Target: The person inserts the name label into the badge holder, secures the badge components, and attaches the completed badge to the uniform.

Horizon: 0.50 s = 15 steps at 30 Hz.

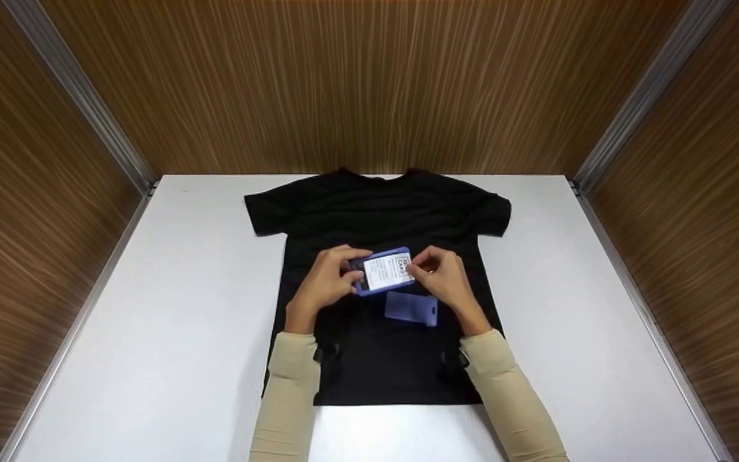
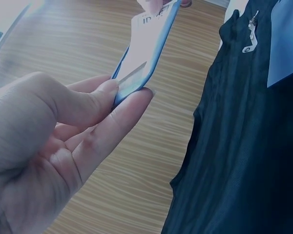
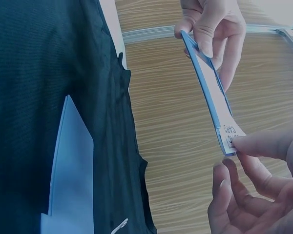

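Left hand (image 1: 326, 278) grips the frame (image 1: 386, 289), right hand (image 1: 443, 276) pinches the card (image 1: 384, 272) inside; the blue plate (image 1: 410, 308) lies unjoined between the shirt's (image 1: 382, 359) side edges.

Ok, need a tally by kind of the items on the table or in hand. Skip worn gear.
Black T-shirt: 1
Blue holder parts: 2 (held case, flat piece on the shirt)
White printed card: 1
Small clip: 1 (wrist views only)
Total: 5
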{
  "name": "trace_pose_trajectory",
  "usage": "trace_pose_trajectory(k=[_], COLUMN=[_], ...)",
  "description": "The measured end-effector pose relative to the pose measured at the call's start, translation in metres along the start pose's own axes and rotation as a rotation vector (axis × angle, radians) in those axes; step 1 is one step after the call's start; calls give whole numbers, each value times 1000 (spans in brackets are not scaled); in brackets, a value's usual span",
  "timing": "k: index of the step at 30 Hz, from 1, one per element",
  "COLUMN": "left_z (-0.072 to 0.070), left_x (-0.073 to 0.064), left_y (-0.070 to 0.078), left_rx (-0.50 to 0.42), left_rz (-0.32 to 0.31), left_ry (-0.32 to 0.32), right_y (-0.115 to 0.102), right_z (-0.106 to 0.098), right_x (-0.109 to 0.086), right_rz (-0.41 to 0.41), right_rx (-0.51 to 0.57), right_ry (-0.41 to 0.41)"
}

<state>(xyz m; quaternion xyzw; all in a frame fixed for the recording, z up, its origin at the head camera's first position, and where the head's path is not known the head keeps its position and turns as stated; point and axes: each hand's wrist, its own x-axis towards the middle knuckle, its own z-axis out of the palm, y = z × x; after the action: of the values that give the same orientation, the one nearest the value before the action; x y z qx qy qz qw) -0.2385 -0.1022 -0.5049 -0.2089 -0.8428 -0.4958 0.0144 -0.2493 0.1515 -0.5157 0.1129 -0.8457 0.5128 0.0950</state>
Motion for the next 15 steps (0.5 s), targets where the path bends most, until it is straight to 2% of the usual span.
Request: trace_pose_trajectory(k=[15], left_z=[2], left_x=[0], left_y=[0], left_rx=[1], left_rz=[8], left_ry=[-8], right_y=[-2], right_z=[1], right_x=[-1], right_rz=[-11], right_rx=[-2], right_ry=[18])
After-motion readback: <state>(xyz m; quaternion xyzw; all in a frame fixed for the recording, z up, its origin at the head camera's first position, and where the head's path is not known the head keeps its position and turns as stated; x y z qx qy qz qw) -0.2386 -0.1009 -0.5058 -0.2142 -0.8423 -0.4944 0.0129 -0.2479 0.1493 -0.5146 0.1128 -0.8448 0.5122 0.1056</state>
